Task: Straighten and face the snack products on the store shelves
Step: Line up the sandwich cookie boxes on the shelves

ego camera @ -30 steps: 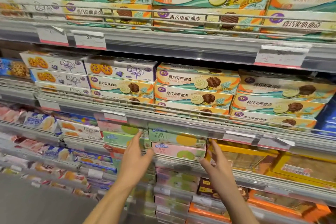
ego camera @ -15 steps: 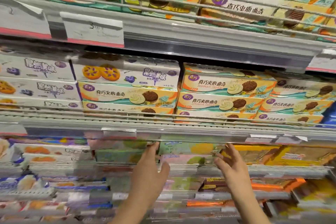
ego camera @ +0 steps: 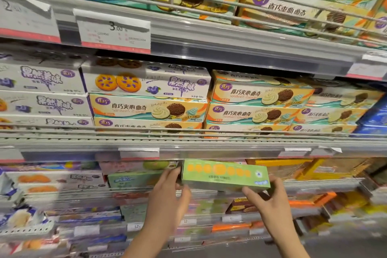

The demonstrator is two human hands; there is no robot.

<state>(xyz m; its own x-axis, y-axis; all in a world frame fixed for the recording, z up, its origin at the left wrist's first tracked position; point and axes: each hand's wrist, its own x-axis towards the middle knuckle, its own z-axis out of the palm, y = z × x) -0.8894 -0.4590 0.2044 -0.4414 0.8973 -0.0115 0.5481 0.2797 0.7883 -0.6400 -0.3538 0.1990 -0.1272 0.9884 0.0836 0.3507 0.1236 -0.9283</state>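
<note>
Gripping flat green carton (ego camera: 225, 175), 2 hands (ego camera: 167, 197)

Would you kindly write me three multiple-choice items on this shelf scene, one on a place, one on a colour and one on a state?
1. Where is the box that both hands hold?
A. On the top shelf
B. Just under the price rail of the sandwich cookie shelf
C. On the floor

2. What colour is the held box?
A. Green with orange circles
B. Blue
C. Plain white

3. How is the right hand on the box?
A. Hanging free
B. Flat on top
C. Gripping its right end

Answers:
1 B: the green box sits right below the price rail.
2 A: its face is green with a row of orange circles.
3 C: the right hand curls round the right end, while the left hand holds the left end.
</note>
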